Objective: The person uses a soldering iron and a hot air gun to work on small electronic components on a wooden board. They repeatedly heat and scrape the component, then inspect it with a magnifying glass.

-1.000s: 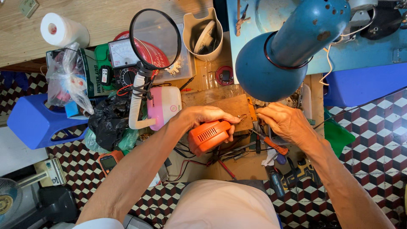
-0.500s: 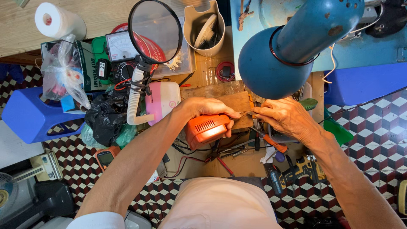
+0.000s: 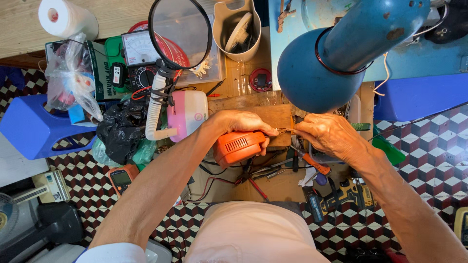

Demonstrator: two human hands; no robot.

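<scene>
Cluttered table under a blue lamp. Left hand is closed around an orange device; right hand pinches a small metal part at its tip. Risk: the part slipping into tools below.

Floor: tiled, cube pattern in red, white and black. Low wooden desk, cluttered. Blue lamp shade overhangs the desk. Blue plastic stool at left; blue stool at right
</scene>
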